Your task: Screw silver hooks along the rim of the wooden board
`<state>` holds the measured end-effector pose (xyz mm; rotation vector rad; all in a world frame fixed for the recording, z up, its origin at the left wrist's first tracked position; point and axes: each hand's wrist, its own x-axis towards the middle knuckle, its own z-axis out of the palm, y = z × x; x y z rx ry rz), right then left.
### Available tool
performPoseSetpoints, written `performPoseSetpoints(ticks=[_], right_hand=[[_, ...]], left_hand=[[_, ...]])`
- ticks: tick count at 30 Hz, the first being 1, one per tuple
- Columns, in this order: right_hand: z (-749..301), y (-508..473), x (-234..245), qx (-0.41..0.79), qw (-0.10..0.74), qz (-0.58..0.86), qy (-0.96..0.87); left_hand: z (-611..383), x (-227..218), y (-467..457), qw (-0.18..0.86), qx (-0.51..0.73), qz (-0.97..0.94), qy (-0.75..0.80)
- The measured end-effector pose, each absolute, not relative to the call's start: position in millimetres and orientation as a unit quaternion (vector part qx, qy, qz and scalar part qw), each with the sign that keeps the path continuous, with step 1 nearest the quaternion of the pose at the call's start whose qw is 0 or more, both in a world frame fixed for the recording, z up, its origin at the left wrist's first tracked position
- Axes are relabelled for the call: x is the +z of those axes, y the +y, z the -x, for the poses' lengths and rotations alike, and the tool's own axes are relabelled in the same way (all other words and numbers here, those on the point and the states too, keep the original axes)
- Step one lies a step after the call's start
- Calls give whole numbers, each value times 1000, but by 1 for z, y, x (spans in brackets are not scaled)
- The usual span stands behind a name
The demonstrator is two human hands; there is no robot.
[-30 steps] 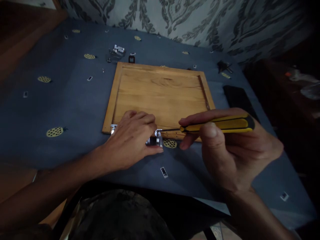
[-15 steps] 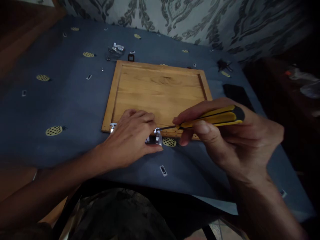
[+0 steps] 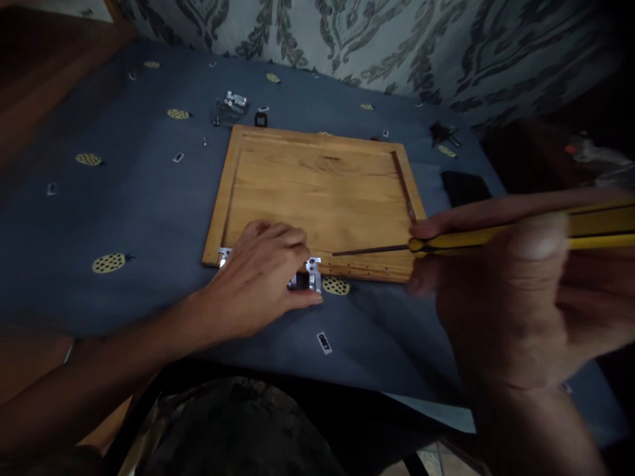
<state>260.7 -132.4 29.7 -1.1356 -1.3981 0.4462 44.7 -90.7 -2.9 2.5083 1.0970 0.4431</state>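
A framed wooden panel lies flat, with a row of small holes along its near edge. At that edge sits a shiny metal hinge, its flat plate with holes resting on the wood. My left hand is closed over it, thumb on the near side and fingers curled on the panel; part of the metal is hidden under the hand. Left of the hand, another shiny metal piece shows at the panel's corner. My right hand grips a yellow-and-black screwdriver, its tip pointing left above the panel, apart from the hinge.
Beyond the panel, metal hardware lies with clear plastic, beside a small black square piece. A tiny screw-like item is on the blue tablecloth. A black flat object and a dark object lie right.
My right hand has pulled the screwdriver back to the right and nearer the camera, its tip leaving the hinge. My left hand stays where it was.
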Motion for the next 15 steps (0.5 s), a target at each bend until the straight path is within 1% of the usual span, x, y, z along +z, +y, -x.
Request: performPoseSetpoints(ticks=[1,4,6,12,15], right_hand=[[-262,-133,28,199,604,473,-609],[-262,-133,21,228,576,473,-627],[-261,-132,17,234,572,471,-629],[-258,-131,14,191,567,449,-664],[-258,-130,13,200,568,460,-653]], left_hand=[[-45,-3,-91,182,158,-889,390],[-44,-4,-91,179,159,-889,390],[-44,-4,-92,178,158,-891,387],[-45,-2,-92,178,146,-891,392],[-45,-1,-92,178,143,-892,391]])
